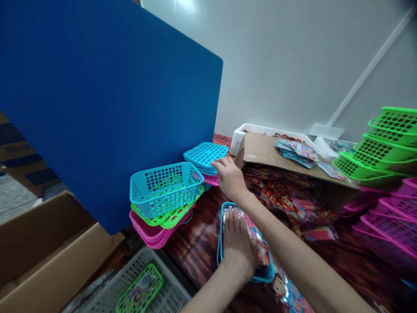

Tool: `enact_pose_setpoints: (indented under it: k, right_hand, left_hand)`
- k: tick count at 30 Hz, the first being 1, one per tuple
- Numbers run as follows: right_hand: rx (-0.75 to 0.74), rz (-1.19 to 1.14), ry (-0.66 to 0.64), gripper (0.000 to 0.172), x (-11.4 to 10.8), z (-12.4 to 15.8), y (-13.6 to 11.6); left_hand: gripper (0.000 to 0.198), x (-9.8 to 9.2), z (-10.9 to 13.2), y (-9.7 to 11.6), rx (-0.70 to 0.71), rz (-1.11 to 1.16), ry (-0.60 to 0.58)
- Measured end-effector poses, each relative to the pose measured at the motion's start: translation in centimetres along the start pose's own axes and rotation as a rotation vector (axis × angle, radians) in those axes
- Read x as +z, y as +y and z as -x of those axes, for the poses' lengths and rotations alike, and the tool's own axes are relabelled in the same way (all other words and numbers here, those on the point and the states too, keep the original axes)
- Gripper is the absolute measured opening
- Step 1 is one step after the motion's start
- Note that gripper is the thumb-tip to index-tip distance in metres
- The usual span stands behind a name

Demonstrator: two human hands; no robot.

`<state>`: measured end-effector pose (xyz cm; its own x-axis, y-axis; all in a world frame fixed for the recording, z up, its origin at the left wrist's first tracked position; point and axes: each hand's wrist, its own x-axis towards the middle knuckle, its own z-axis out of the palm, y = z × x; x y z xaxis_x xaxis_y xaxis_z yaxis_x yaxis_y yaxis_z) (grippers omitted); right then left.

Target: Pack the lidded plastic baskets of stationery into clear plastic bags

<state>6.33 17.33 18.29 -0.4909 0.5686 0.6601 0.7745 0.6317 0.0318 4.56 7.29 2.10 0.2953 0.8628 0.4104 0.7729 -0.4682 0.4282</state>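
My left hand [239,243] lies flat, fingers stretched out, pressing on a colourful printed packet [260,248] that sits in a blue basket [224,217] on the dark wooden table. My right hand [230,176] reaches forward and touches the edge of a blue basket lid [206,154], the top one of a small stack beside the blue panel. Its fingers are slightly curled on the lid's edge.
A big blue panel [97,100] stands at the left. In front of it a blue basket [164,187] tops green and pink ones. Green baskets [384,148] and pink baskets [387,221] are stacked at right. Cardboard box [276,154] behind; grey crate [146,282] below.
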Motion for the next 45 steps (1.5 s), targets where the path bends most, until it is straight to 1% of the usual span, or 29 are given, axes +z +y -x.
enact_pose_setpoints:
  k: [1, 2, 4, 6, 8, 10, 12, 13, 15, 17, 18, 19, 20, 21, 22, 23, 24, 26, 28, 30, 32, 33, 35, 37, 39, 42, 45]
  right_hand:
    - [-0.018, 0.114, -0.033, 0.032, 2.0, -1.1, 1.2]
    - [-0.046, 0.149, -0.050, 0.030, 3.7, -1.9, 2.2]
    - [-0.089, 0.179, -0.069, 0.025, 5.9, -2.5, 3.6]
    - [-0.115, 0.204, -0.074, 0.023, 6.6, -2.6, 4.3]
    - [-0.123, 0.219, -0.063, 0.023, 6.4, -2.7, 4.7]
    - [-0.104, 0.227, -0.035, 0.025, 5.5, -3.1, 5.1]
    - [-0.048, 0.240, 0.012, 0.028, 3.8, -3.7, 5.7]
    - [0.002, 0.232, 0.072, 0.027, 2.7, -3.8, 6.0]
    - [0.103, 0.148, 0.264, 0.022, -0.2, -3.5, 6.5]
    - [0.180, -0.031, 0.489, 0.016, -3.6, -2.2, 6.9]
    - [0.213, -0.136, 0.573, 0.014, -5.2, -1.1, 7.0]
    - [0.260, -0.241, 0.616, 0.013, -6.6, 0.2, 7.1]
    - [0.325, -0.347, 0.630, 0.013, -7.6, 1.7, 7.2]
    - [0.411, -0.452, 0.604, 0.014, -8.2, 3.3, 7.3]
    - [0.516, -0.554, 0.541, 0.016, -8.3, 5.1, 7.3]
    - [0.638, -0.650, 0.454, 0.019, -7.9, 6.8, 7.4]
    - [0.763, -0.729, 0.354, 0.025, -7.1, 8.6, 7.5]
    - [1.004, -0.835, 0.200, 0.033, -4.8, 11.8, 7.5]
    - [1.091, -0.853, 0.124, 0.033, -2.2, 14.2, 7.3]
    - [1.129, -0.843, 0.078, 0.032, -0.3, 15.6, 7.0]
    - [1.147, -0.825, 0.049, 0.033, 0.8, 16.3, 6.8]
    - [1.148, -0.814, 0.040, 0.033, 1.0, 16.3, 6.7]
    - [1.142, -0.791, 0.025, 0.033, 1.1, 16.3, 6.6]
    - [1.134, -0.763, 0.003, 0.032, 1.0, 16.1, 6.7]
    - [1.122, -0.722, -0.029, 0.029, 0.9, 16.0, 6.7]
    - [1.076, -0.610, -0.079, 0.025, 0.9, 15.9, 6.8]
    - [1.013, -0.439, -0.133, 0.021, 1.0, 16.0, 6.9]
  left_hand:
    - [0.065, -0.3, 0.0, 0.1, -0.033, 0.002, -0.006]
    - [0.067, -0.7, 0.1, 0.2, -0.062, 0.007, -0.013]
    - [0.069, -2.1, 0.3, 0.6, -0.089, 0.025, -0.010]
    - [0.063, -3.7, 0.6, 0.8, -0.090, 0.038, 0.012]
    - [0.053, -5.1, 1.0, 0.8, -0.103, 0.043, 0.035]
    - [0.049, -5.8, 1.5, 0.5, -0.125, 0.054, 0.041]
    - [0.048, -5.8, 2.1, 0.0, -0.125, 0.080, 0.025]
    - [0.048, -5.7, 2.4, -0.3, -0.109, 0.096, 0.007]
    - [0.046, -5.2, 3.1, -0.8, -0.071, 0.139, -0.025]
    - [0.045, -4.7, 3.9, -1.3, -0.076, 0.219, -0.026]
    - [0.045, -4.5, 4.3, -1.5, -0.102, 0.283, -0.013]
    - [0.045, -4.3, 4.6, -1.7, -0.145, 0.363, 0.014]
    - [0.045, -4.1, 4.9, -1.7, -0.199, 0.456, 0.051]
    - [0.046, -3.9, 5.2, -1.7, -0.257, 0.555, 0.099]
    - [0.046, -3.7, 5.3, -1.7, -0.317, 0.653, 0.153]
    - [0.045, -3.5, 5.4, -1.6, -0.372, 0.743, 0.207]
    - [0.044, -3.3, 5.5, -1.4, -0.416, 0.818, 0.255]
    - [0.040, -3.0, 5.5, -1.2, -0.469, 0.922, 0.321]
    - [0.036, -2.7, 5.6, -1.1, -0.460, 0.970, 0.343]
    - [0.028, -2.8, 5.8, -1.4, -0.445, 0.959, 0.376]
    - [0.022, -3.4, 5.8, -1.7, -0.464, 0.917, 0.424]
    - [0.025, -3.9, 5.7, -1.9, -0.483, 0.902, 0.431]
    - [0.033, -5.2, 5.3, -2.2, -0.510, 0.886, 0.387]
    - [0.032, -6.3, 4.7, -2.3, -0.519, 0.880, 0.293]
    - [0.029, -7.1, 4.1, -2.5, -0.519, 0.854, 0.229]
    - [0.032, -7.5, 3.6, -2.5, -0.474, 0.777, 0.190]
    - [0.036, -7.6, 3.4, -2.1, -0.422, 0.698, 0.187]
